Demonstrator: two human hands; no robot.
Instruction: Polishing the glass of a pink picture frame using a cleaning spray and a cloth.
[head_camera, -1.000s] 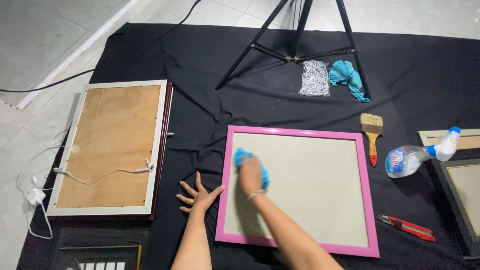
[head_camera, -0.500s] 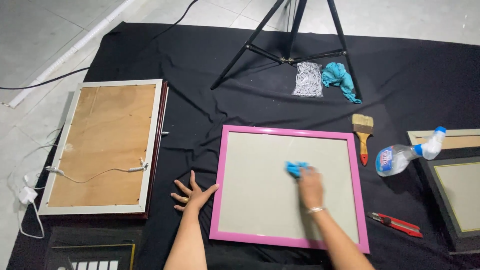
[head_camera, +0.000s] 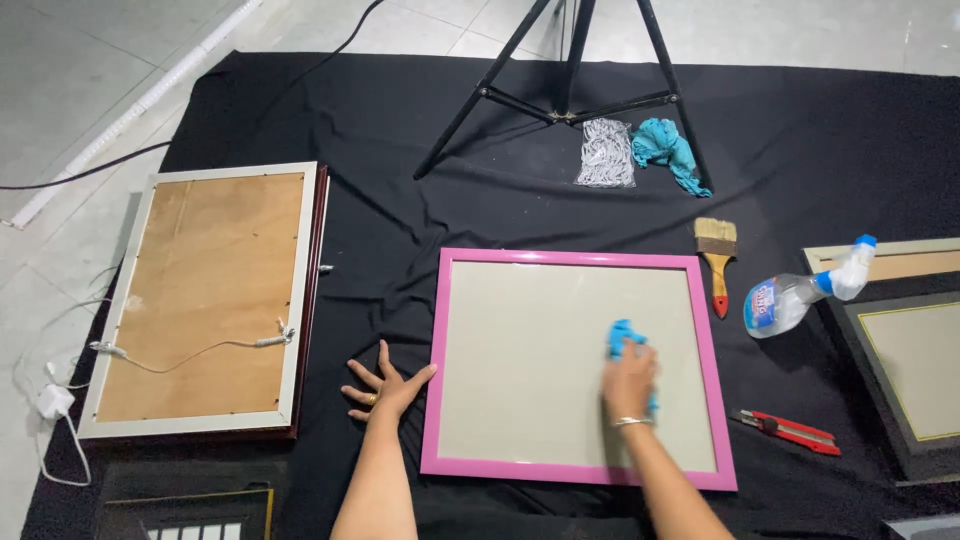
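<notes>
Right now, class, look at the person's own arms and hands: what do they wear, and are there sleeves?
Both forearms are bare, with no sleeves in view. The left hand wears a small ring on one of its fingers. The right hand has a thin, pale bracelet around the wrist. No gloves or watch can be seen on either.

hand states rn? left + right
Left hand: open, flat on black cloth, thumb at pink frame.
Right hand: pressing blue rag on glass.
</notes>
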